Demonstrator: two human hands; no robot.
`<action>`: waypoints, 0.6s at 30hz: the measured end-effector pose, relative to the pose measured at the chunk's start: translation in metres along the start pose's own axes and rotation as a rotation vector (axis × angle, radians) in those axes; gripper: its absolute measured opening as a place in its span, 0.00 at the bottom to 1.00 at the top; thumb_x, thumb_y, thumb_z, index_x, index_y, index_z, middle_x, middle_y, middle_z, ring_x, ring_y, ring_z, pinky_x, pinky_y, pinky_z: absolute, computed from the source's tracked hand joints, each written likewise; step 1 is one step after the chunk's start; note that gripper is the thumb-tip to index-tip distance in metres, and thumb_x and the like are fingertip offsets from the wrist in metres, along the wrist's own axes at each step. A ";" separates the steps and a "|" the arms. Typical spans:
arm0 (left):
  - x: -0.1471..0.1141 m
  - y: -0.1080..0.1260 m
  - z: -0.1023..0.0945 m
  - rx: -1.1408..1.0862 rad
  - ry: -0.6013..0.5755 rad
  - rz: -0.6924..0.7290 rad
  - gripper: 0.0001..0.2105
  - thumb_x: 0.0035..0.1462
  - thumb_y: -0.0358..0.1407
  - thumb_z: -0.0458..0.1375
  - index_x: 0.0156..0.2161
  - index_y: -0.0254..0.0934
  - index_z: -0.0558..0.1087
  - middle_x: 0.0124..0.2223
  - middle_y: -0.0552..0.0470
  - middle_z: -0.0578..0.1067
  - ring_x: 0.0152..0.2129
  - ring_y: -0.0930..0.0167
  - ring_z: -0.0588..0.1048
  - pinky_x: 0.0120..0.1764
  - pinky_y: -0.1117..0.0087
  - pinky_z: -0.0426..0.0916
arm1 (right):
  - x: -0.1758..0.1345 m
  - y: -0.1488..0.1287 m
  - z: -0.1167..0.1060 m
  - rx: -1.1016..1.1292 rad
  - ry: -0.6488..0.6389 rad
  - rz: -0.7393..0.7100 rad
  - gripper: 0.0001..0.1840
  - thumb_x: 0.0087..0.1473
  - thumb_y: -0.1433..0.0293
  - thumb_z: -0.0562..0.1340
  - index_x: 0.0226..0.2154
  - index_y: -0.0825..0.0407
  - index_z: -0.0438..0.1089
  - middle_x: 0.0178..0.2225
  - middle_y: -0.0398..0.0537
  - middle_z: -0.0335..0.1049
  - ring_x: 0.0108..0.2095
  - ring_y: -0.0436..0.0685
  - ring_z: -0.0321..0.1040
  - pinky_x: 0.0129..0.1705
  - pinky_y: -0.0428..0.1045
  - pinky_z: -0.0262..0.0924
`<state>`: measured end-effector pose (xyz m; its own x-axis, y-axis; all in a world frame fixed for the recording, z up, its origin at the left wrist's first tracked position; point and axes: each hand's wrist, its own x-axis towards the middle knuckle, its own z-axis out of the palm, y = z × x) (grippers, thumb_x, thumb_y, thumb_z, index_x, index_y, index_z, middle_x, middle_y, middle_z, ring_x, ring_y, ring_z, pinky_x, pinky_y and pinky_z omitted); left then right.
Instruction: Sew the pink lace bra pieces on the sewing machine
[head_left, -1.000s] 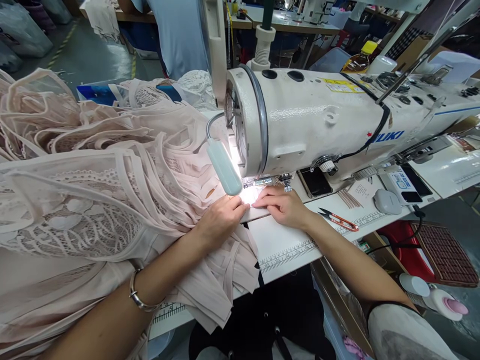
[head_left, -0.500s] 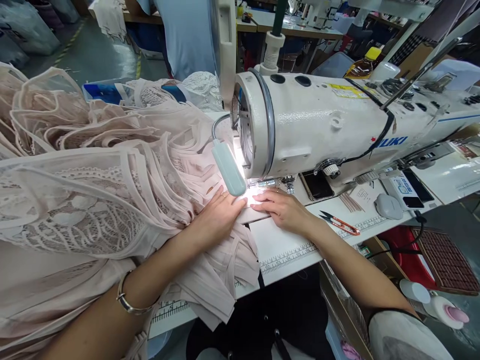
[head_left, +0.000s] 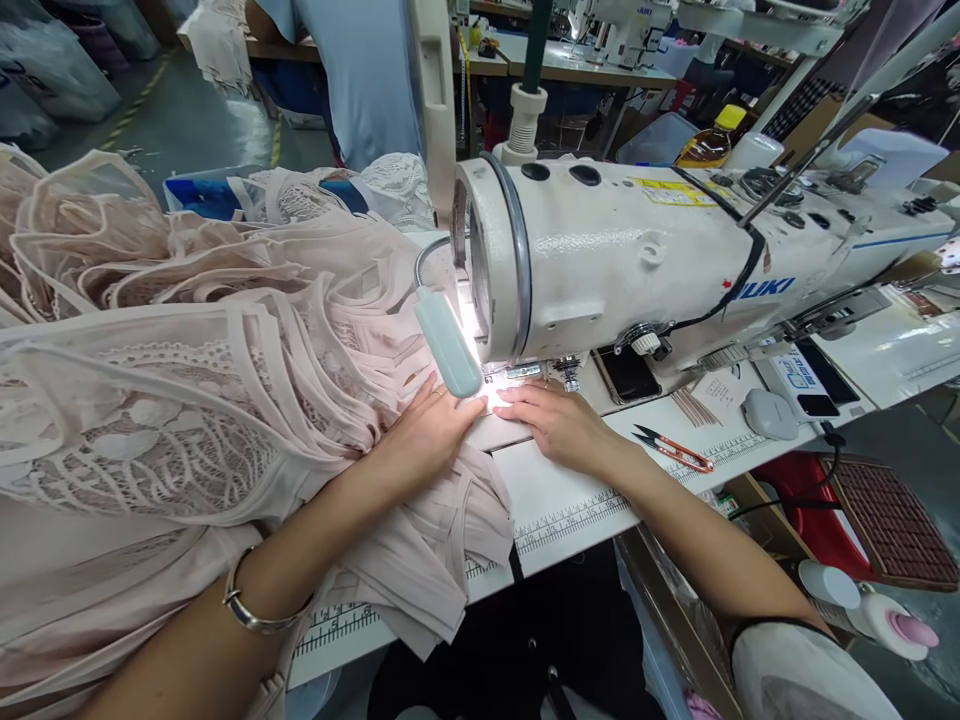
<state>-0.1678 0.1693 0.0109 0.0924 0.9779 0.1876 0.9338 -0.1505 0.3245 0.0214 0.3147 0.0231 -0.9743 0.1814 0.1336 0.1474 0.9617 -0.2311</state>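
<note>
Pale pink lace-trimmed garments [head_left: 172,400] lie heaped to my left and spill over the table's front edge. My left hand [head_left: 427,430] rests on their fabric beside the needle area, fingers spread and partly hidden by the pale green lamp [head_left: 448,342]. From the other side, my right hand [head_left: 559,420] lies low with its fingers stretched towards the left thumb, fingertips on brightly lit material below the sewing machine [head_left: 592,260]. Glare washes out the stitching spot, and the needle cannot be made out.
Orange-handled thread snips [head_left: 675,450] lie right of my right forearm. Behind them are a dark phone [head_left: 626,375] and a white rounded case [head_left: 770,413]. A ruler strip [head_left: 570,525] runs along the table edge. A person in blue [head_left: 367,80] is beyond the machine.
The view has shifted slightly, so the machine appears a little further left. Both hands keep nearly the same place by the lit material.
</note>
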 end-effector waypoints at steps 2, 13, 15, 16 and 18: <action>0.002 0.000 -0.002 0.001 -0.010 -0.012 0.15 0.63 0.23 0.47 0.48 0.38 0.71 0.54 0.41 0.73 0.50 0.59 0.71 0.52 0.55 0.69 | 0.002 -0.004 -0.003 -0.013 -0.047 0.040 0.25 0.58 0.81 0.53 0.51 0.48 0.76 0.54 0.49 0.75 0.54 0.60 0.70 0.45 0.53 0.69; 0.014 0.003 -0.009 0.011 -0.019 -0.100 0.09 0.69 0.30 0.48 0.47 0.38 0.70 0.46 0.45 0.75 0.46 0.60 0.72 0.57 0.45 0.64 | 0.012 -0.011 -0.010 0.040 -0.158 0.158 0.30 0.57 0.84 0.50 0.57 0.51 0.71 0.63 0.49 0.67 0.58 0.58 0.66 0.49 0.51 0.68; 0.016 0.004 -0.011 0.022 -0.032 -0.122 0.09 0.69 0.31 0.48 0.47 0.38 0.70 0.46 0.44 0.75 0.47 0.59 0.72 0.56 0.46 0.64 | 0.013 -0.011 -0.009 0.032 -0.158 0.164 0.31 0.58 0.84 0.50 0.59 0.50 0.69 0.63 0.49 0.67 0.57 0.58 0.67 0.49 0.52 0.68; 0.017 0.004 -0.012 0.031 -0.040 -0.136 0.09 0.69 0.32 0.48 0.47 0.37 0.70 0.46 0.44 0.75 0.48 0.59 0.72 0.56 0.46 0.65 | 0.013 -0.011 -0.008 0.018 -0.161 0.165 0.31 0.58 0.83 0.50 0.60 0.50 0.68 0.63 0.50 0.67 0.56 0.59 0.68 0.49 0.53 0.68; 0.018 0.006 -0.014 0.045 -0.053 -0.164 0.09 0.69 0.32 0.49 0.48 0.37 0.71 0.47 0.43 0.75 0.48 0.59 0.72 0.55 0.48 0.66 | 0.014 -0.010 -0.005 -0.025 -0.174 0.160 0.31 0.59 0.82 0.50 0.61 0.50 0.66 0.63 0.52 0.67 0.53 0.61 0.70 0.49 0.56 0.68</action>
<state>-0.1657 0.1841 0.0290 -0.0456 0.9953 0.0860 0.9524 0.0173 0.3044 0.0076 0.3087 0.0324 -0.9527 0.2956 -0.0712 0.3040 0.9290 -0.2113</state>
